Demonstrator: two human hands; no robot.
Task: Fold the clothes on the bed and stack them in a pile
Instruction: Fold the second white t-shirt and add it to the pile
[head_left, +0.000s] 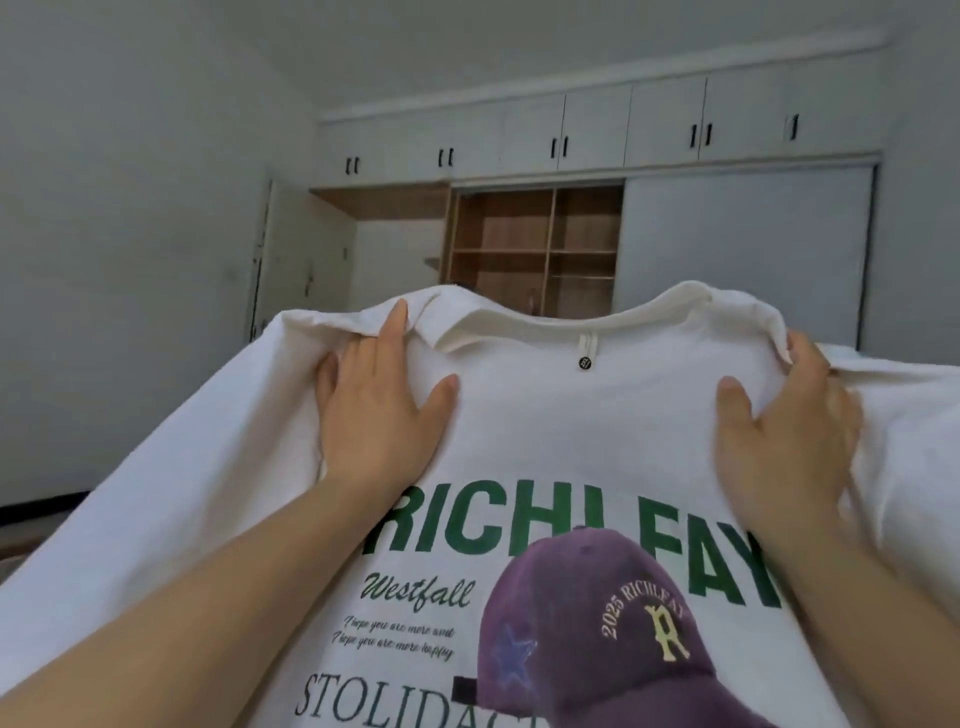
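Note:
A white T-shirt (571, 415) with green lettering and a printed purple cap is held up in front of me and fills the lower half of the view. My left hand (379, 400) grips its left shoulder beside the collar, thumb on the printed side and fingers curled over the top edge. My right hand (784, 431) grips the right shoulder the same way, bunching the cloth there. The collar sags between the two hands. The shirt hides the bed and any other clothes.
A white wardrobe (743, 249) covers the far wall, with upper cupboards and an open section of wooden shelves (535, 249). A door (291, 260) stands at the left in the corner. A dark strip of floor edge (36, 512) shows at the lower left.

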